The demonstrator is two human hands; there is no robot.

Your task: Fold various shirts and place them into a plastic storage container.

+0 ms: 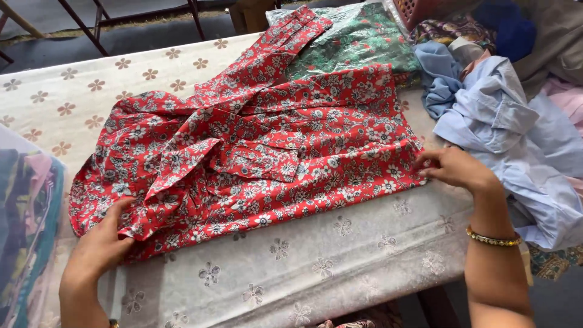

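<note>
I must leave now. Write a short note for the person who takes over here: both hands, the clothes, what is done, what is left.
Left hand: grips the near left edge of the red floral shirt.
Right hand: fingertips press the shirt's right edge.
Shirt lies spread on the flower-patterned tablecloth, one sleeve stretched toward the far side.
Done: partly folded, one flap over the middle.
Left: finish the fold. Light blue shirt waits unfolded at right.

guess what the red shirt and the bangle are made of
Red shirt: looks like thin woven cloth, maybe cotton or rayon, matte, with a white flower print; it creases softly. Bangle: seems gold-toned metal, shiny and beaded; it could be plated.
</note>
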